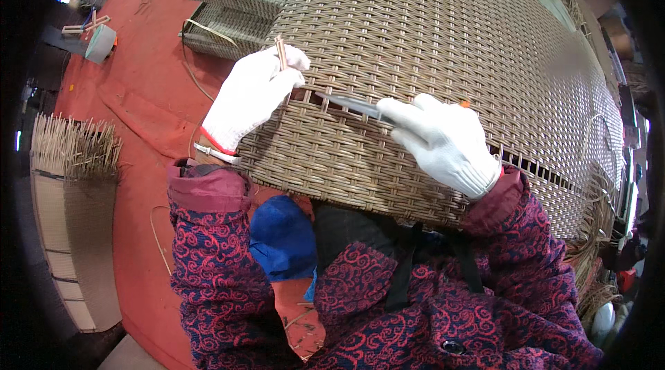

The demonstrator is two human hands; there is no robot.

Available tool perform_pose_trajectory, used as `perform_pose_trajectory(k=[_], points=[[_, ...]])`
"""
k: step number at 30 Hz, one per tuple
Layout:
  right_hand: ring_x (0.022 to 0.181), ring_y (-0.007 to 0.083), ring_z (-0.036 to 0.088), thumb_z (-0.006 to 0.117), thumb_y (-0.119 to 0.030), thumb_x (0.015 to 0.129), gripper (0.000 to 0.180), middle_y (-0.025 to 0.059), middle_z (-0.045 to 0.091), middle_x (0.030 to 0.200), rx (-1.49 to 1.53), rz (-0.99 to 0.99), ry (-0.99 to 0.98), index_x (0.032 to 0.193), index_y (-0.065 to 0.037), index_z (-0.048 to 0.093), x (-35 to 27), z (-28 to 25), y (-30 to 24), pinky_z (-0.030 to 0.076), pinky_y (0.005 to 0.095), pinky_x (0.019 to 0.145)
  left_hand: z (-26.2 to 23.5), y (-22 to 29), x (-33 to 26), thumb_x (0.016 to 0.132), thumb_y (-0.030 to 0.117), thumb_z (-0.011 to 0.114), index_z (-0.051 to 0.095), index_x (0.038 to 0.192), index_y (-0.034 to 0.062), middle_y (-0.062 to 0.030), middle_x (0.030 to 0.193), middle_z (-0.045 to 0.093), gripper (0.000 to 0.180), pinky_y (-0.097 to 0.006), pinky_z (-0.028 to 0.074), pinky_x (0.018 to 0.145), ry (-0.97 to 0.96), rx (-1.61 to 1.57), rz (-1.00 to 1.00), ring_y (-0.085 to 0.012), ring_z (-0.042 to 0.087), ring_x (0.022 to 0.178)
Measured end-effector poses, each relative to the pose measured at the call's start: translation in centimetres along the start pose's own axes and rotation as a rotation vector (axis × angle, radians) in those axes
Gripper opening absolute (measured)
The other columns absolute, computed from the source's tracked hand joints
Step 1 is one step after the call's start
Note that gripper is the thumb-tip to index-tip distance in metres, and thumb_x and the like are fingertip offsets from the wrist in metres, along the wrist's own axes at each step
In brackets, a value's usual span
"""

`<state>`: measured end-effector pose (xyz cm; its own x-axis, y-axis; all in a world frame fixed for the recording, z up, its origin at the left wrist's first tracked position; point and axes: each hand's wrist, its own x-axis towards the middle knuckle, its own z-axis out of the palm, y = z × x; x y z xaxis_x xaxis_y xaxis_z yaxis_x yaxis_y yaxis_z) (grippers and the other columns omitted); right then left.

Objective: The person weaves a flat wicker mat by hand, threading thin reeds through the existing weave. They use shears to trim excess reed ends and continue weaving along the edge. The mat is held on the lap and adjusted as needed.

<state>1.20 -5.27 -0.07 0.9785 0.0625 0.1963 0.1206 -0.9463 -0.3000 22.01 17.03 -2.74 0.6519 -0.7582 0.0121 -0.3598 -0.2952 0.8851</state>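
Tan strand ends (76,148) bristled at far left, short of the red floor sheeting (138,176), as a person (422,321) in patterned clothing worked over a brown woven panel (388,44) spread directly in front. The white-gloved left hand (253,96), at the panel's left edge, pinched a short pale stick (281,53) between thumb and fingers; a slackened pinch could have let it drop. Just right of that thumb lay the likeliest trouble: the tip of a pointed metal tool (353,104) sat at a row of dark openings (335,109) in the weave, and a slip along the smooth strands could have driven it into the left hand. Levering too hard there might also have cracked a strand. The right hand (443,141), gloved too, was closed around the tool's other end, though how firmly could not be told. Farther right ran a dark slot (533,166), where the nearby sleeve (516,231) might have snagged.
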Motion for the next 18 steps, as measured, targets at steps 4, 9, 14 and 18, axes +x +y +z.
perform_pose_trajectory(k=[4, 9, 14, 18], points=[[0.064, 0.0303, 0.066, 0.061, -0.021, 0.094, 0.014, 0.0104, 0.061, 0.079, -0.246, -0.112, -0.104, 0.103, -0.012, 0.065, 2.3, -2.2, -1.5, 0.051, 0.0439, 0.056, -1.1, 0.0, -0.4, 0.092, 0.007, 0.064, 0.069, 0.106, 0.0009, -0.0018, 0.093, 0.065, 0.016, -0.025, 0.051, 0.078, -0.329, -0.306, -0.039, -0.0095, 0.059, 0.084], [0.062, 0.028, 0.064, 0.064, -0.023, 0.094, 0.021, 0.008, 0.06, 0.082, -0.296, -0.195, -0.107, 0.114, -0.019, 0.068, 4.8, -1.4, -0.8, 0.049, 0.0418, 0.055, -2.5, 0.4, -1.1, 0.093, 0.009, 0.066, 0.071, 0.107, -0.0002, -0.0049, 0.102, 0.07, 0.017, -0.028, 0.053, 0.082, -0.268, -0.366, -0.17, -0.0111, 0.064, 0.087], [0.063, 0.0304, 0.064, 0.062, -0.028, 0.096, 0.017, 0.0089, 0.06, 0.083, -0.05, -0.1, -0.015, 0.111, -0.019, 0.064, 4.4, 4.0, -0.9, 0.05, 0.0444, 0.055, -2.2, 0.7, -0.8, 0.094, 0.016, 0.069, 0.073, 0.102, -0.0005, -0.0005, 0.085, 0.07, 0.019, -0.026, 0.05, 0.067, -0.178, -0.077, -0.149, -0.0089, 0.061, 0.071], [0.066, 0.0307, 0.065, 0.06, -0.031, 0.097, 0.021, 0.009, 0.06, 0.087, 0.008, -0.063, -0.009, 0.117, -0.023, 0.063, 3.8, 5.2, -0.1, 0.05, 0.0448, 0.056, -2.1, 1.0, -0.9, 0.091, 0.022, 0.07, 0.071, 0.087, 0.0, -0.006, 0.069, 0.061, 0.023, -0.032, 0.042, 0.059, -0.14, 0.379, 0.251, -0.0124, 0.052, 0.062]])
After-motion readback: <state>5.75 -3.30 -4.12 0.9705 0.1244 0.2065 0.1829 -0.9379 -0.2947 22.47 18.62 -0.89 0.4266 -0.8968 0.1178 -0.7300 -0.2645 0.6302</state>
